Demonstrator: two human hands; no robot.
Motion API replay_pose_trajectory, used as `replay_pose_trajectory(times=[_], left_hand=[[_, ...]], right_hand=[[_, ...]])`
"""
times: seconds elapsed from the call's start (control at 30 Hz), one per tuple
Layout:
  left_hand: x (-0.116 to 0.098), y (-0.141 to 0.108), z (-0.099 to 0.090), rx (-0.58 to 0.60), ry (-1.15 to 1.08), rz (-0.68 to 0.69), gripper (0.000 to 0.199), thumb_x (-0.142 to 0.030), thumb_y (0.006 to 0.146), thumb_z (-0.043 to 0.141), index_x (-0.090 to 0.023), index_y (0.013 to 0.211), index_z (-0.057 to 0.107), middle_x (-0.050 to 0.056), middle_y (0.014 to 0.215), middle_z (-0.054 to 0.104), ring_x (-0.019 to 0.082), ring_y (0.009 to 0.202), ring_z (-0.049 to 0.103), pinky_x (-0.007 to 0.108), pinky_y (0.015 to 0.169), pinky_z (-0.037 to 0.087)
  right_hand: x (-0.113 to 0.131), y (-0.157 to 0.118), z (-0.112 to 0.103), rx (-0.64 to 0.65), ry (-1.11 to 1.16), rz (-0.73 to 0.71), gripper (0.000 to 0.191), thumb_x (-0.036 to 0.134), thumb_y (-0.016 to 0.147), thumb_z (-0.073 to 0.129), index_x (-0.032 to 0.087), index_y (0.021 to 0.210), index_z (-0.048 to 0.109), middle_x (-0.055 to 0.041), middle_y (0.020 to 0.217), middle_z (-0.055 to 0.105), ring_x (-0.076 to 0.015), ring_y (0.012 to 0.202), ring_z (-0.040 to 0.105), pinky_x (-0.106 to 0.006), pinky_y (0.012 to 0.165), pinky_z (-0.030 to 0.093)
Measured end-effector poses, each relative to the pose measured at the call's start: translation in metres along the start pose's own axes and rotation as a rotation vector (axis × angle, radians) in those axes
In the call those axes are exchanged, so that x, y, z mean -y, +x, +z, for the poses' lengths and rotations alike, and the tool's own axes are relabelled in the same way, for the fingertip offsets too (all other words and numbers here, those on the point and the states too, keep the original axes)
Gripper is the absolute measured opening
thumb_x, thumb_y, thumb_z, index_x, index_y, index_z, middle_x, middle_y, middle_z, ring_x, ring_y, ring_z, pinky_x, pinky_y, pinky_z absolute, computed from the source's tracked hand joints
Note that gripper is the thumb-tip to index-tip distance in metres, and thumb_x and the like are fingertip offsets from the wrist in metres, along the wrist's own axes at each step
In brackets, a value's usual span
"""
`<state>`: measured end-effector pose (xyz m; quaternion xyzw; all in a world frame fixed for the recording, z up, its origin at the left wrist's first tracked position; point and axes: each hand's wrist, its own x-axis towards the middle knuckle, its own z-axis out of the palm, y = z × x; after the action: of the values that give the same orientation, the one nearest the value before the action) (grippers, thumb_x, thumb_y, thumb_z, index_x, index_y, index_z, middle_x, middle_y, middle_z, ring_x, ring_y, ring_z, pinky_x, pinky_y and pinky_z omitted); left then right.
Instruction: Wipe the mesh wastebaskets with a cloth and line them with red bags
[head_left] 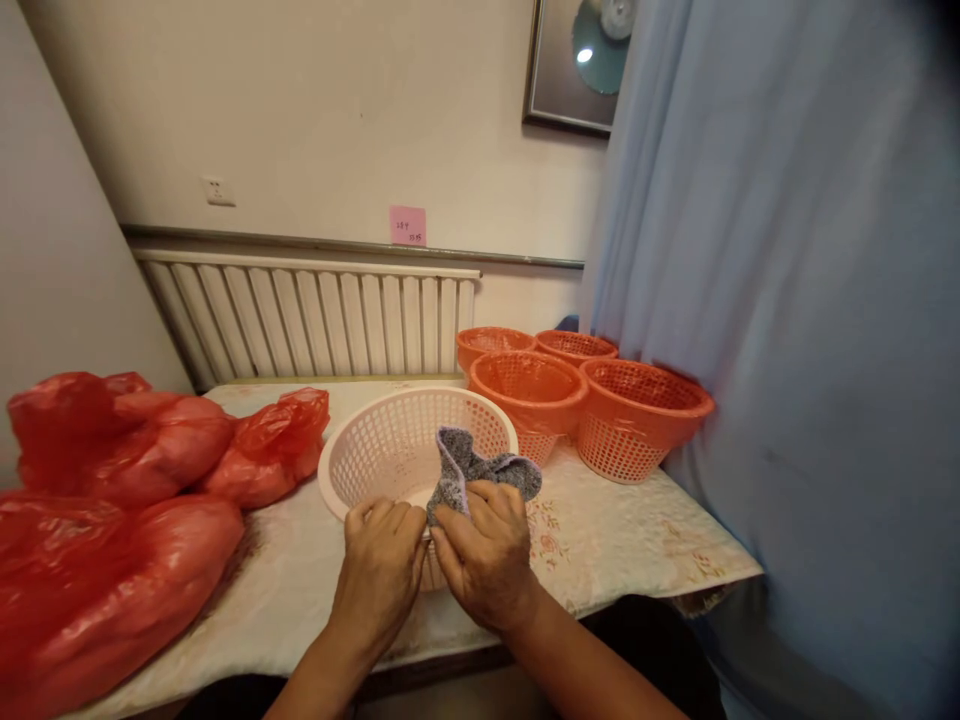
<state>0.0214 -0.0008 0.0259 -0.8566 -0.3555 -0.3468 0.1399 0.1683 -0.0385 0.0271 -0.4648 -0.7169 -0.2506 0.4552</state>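
A pale plastic basket (349, 455) with a perforated wall stands tilted slightly towards me on the table. At its front rim, my left hand (382, 560) is closed, fingers curled over the edge; the fingertips are hidden. My right hand (487, 550) is closed around a grey speckled cloth (456, 465) with lilac edging. The cloth bunches up above my right fingers and hangs over the basket's right side. My two thumbs nearly meet at the rim, beside the lower corner of the cloth.
Several orange baskets (525, 385) lined with red plastic stand at the right rear. Filled red plastic bags (127, 560) cover the left side of the table (630, 535), which has a floral cover. A radiator (315, 315) lies behind, and a blue curtain (787, 350) hangs at right.
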Motion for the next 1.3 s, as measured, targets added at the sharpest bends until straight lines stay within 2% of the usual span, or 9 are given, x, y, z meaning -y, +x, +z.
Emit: replay_pose_trajectory(times=[0.2,0.4,0.47,0.57,0.7,0.8,0.93,1.07,1.3], left_hand=[[0.022,0.001,-0.001,0.012,-0.041,0.039,0.022,-0.011,0.09,0.044,-0.018,0.07,0.052,0.001,0.066,0.055,0.02,0.072,0.048,0.038,0.079,0.035],[0.047,0.004,-0.002,0.049,-0.101,0.11,0.021,-0.009,0.087,0.041,-0.018,0.071,0.051,0.001,0.067,0.055,0.019,0.071,0.048,0.036,0.078,0.035],[0.054,0.006,-0.004,0.059,-0.109,0.13,0.02,-0.01,0.087,0.041,-0.019,0.072,0.051,0.001,0.068,0.055,0.019,0.072,0.048,0.037,0.079,0.035],[0.054,0.007,-0.009,0.095,-0.085,0.122,0.017,-0.015,0.09,0.044,-0.019,0.076,0.052,0.002,0.072,0.056,0.021,0.076,0.05,0.039,0.082,0.035],[0.024,0.007,-0.01,0.106,0.035,0.062,0.011,-0.026,0.09,0.054,-0.019,0.081,0.056,0.004,0.079,0.06,0.025,0.084,0.051,0.044,0.087,0.034],[-0.001,0.006,-0.005,0.057,0.093,0.013,0.013,-0.02,0.089,0.052,-0.019,0.077,0.056,0.005,0.075,0.06,0.025,0.08,0.051,0.045,0.086,0.036],[-0.006,0.002,0.0,0.001,0.053,0.006,0.021,-0.011,0.088,0.046,-0.019,0.07,0.053,0.004,0.067,0.055,0.023,0.071,0.049,0.042,0.081,0.037],[0.008,0.0,-0.002,0.014,0.038,0.027,0.019,-0.013,0.088,0.05,-0.019,0.07,0.052,0.003,0.067,0.055,0.022,0.071,0.049,0.041,0.081,0.037],[0.026,-0.003,-0.002,-0.008,-0.024,0.071,0.018,-0.014,0.087,0.051,-0.018,0.069,0.051,0.002,0.066,0.055,0.022,0.071,0.047,0.039,0.077,0.036]], right_hand=[[-0.053,0.007,0.0,-0.016,0.053,-0.03,0.013,0.025,0.087,0.054,0.021,0.081,0.066,-0.004,0.078,0.061,-0.022,0.091,0.054,-0.039,0.081,0.037],[-0.118,0.015,0.006,-0.047,0.236,0.125,0.021,0.023,0.089,0.048,0.02,0.082,0.067,-0.0042,0.084,0.063,-0.0201,0.091,0.055,-0.036,0.082,0.041],[-0.118,0.016,0.009,-0.056,0.234,0.17,0.021,0.023,0.09,0.048,0.02,0.081,0.067,-0.0041,0.083,0.062,-0.0199,0.09,0.054,-0.036,0.081,0.041],[-0.096,0.015,0.011,-0.073,0.148,0.206,0.021,0.022,0.09,0.049,0.02,0.077,0.065,-0.0043,0.08,0.06,-0.0205,0.089,0.052,-0.036,0.08,0.039],[-0.045,0.011,0.008,-0.051,-0.018,0.211,0.018,0.024,0.09,0.052,0.021,0.076,0.063,-0.0057,0.08,0.06,-0.024,0.093,0.05,-0.04,0.082,0.036],[-0.009,0.006,0.004,-0.001,-0.069,0.166,0.015,0.026,0.09,0.053,0.021,0.08,0.063,-0.007,0.083,0.061,-0.0265,0.097,0.05,-0.044,0.084,0.034],[0.011,0.002,-0.001,0.028,-0.027,0.065,0.014,0.027,0.09,0.052,0.021,0.091,0.065,-0.0066,0.082,0.061,-0.025,0.092,0.052,-0.042,0.079,0.034],[-0.008,0.004,-0.005,0.038,0.017,-0.017,0.015,0.028,0.089,0.053,0.022,0.089,0.067,-0.0052,0.079,0.061,-0.0231,0.089,0.054,-0.039,0.077,0.036],[-0.097,0.013,-0.002,-0.038,0.19,0.082,0.018,0.023,0.089,0.05,0.021,0.082,0.066,-0.0047,0.083,0.063,-0.0208,0.089,0.056,-0.038,0.081,0.041]])
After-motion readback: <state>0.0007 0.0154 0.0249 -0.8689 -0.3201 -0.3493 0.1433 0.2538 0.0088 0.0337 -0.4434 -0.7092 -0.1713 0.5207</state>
